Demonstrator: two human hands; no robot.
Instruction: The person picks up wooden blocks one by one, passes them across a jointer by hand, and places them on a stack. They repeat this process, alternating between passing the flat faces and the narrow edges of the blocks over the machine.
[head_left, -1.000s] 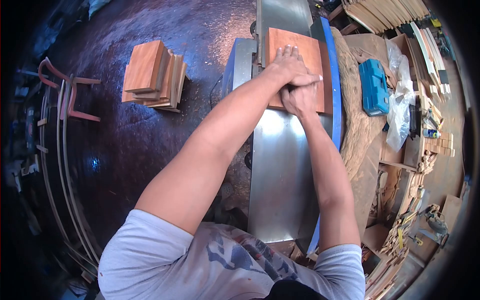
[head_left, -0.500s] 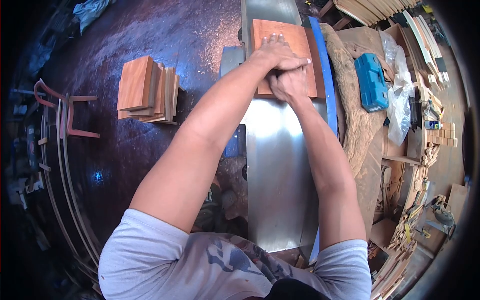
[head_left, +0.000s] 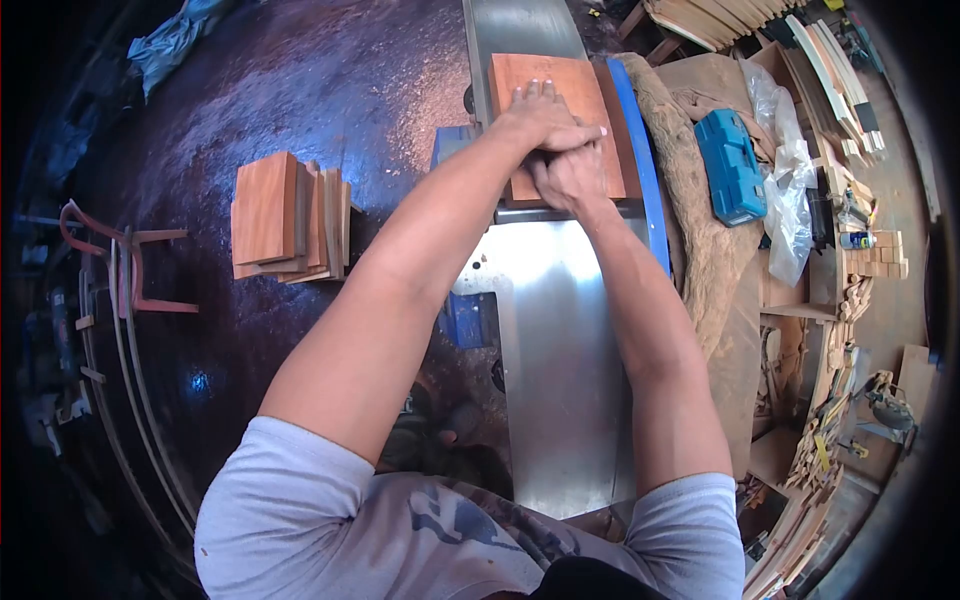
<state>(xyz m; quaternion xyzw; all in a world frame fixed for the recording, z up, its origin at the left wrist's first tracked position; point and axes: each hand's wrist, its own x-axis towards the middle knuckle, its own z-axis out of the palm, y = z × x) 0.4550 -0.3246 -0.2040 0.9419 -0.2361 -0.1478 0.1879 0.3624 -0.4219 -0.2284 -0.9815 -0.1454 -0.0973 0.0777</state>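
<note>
On the worktop (head_left: 562, 390), head view: smooth metal surface running away from the wearer; one wooden board (head_left: 580, 90) lies flat on its far part.
Left hand (head_left: 542, 122): open, released; palm down on the board above the worktop, fingers extended toward the board's far edge, thumb reaching over the right hand.
Right hand (head_left: 573, 178): on the near part of the board, just beside and partly under the left hand; fingers mostly hidden, so whether it is clenched or grasping an edge cannot be told.
Blue strip (head_left: 642, 160): runs along the right side of the worktop; a brown strip (head_left: 616, 115) lies between it and the board.
Wooden blocks (head_left: 265, 212): left of the worktop and well apart from it, grouped closely together with broad faces upright.
Blue metal part (head_left: 468, 320): at the left edge of the worktop, below the left forearm in the view.
Rough timber (head_left: 682, 190): right of the worktop, just beyond the blue strip.
Blue case (head_left: 730, 165): right of the worktop, past the rough timber, closed.
Clear plastic (head_left: 792, 205): right of the worktop, beside the blue case, crumpled.
</note>
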